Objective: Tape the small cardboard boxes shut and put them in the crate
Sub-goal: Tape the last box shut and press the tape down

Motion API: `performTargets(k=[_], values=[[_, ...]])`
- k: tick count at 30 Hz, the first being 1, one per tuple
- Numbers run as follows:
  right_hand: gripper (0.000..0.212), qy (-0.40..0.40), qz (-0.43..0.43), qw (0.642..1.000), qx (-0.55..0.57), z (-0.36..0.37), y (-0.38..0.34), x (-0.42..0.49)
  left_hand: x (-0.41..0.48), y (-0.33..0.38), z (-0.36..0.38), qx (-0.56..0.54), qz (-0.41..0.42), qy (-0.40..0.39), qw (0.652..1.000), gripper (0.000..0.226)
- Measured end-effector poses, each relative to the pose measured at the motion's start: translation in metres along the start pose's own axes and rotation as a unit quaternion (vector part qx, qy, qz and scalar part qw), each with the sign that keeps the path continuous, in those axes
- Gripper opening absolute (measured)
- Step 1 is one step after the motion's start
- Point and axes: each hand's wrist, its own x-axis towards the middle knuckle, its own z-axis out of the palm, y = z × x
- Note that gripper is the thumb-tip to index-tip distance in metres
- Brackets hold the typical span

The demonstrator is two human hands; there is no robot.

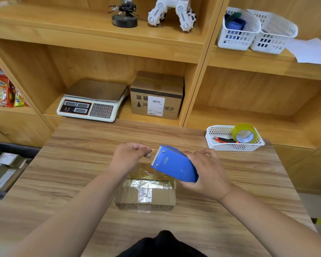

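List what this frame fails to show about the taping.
Head view:
- Far end of small cardboard box: hidden behind tape dispenser, right hand, left hand.
- The crate: cut off by left frame edge.
- The tape the left hand pinches: clear, barely visible.
- Print on shelf box's shipping label: too small.

Left grip [130, 154] pinching, right grip [206, 169] clasping, held close together
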Motion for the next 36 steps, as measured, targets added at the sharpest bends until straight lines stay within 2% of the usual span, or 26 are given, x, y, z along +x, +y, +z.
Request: performTargets(k=[3, 7, 10, 17, 22, 26, 30, 33, 36], values=[[0.065, -0.024, 0.013, 1.0, 0.006, -0.001, -0.001, 0.002, 0.002, 0.003, -0.002, -0.001, 0.002, -0.001, 1.0, 0.017], [0.06, -0.033, 0.036, 0.999, -0.011, -0.006, 0.01, -0.003, 0.011, 0.01, -0.029, -0.008, 0.008, 0.058, 0.998, 0.017], [0.056, -0.042, 0.033, 0.998, -0.036, -0.01, 0.017, -0.011, 0.016, 0.013, -0.044, 0.038, 0.031, 0.067, 0.997, 0.017], [0.057, -0.078, 0.077, 0.986, -0.126, 0.007, 0.008, 0.004, 0.02, 0.001, -0.029, 0.087, 0.056, 0.09, 0.991, 0.02], [0.048, -0.097, 0.111, 0.977, -0.154, 0.018, -0.001, 0.011, 0.011, 0.0, -0.016, 0.173, 0.103, 0.112, 0.973, 0.021], [0.048, -0.099, 0.14, 0.971, -0.165, 0.027, -0.005, 0.019, 0.005, -0.004, 0.0, 0.303, 0.233, 0.17, 0.908, 0.02], [0.044, -0.093, 0.163, 0.969, -0.162, 0.032, -0.011, 0.029, 0.002, -0.011, 0.013, 0.391, 0.378, 0.193, 0.817, 0.016], [0.043, -0.096, 0.182, 0.965, -0.162, 0.034, -0.01, 0.038, 0.006, -0.012, 0.018, 0.453, 0.416, 0.185, 0.766, 0.023], [0.049, -0.138, 0.174, 0.959, -0.178, 0.028, -0.008, 0.049, 0.009, -0.011, 0.022, 0.477, 0.427, 0.188, 0.745, 0.031]])
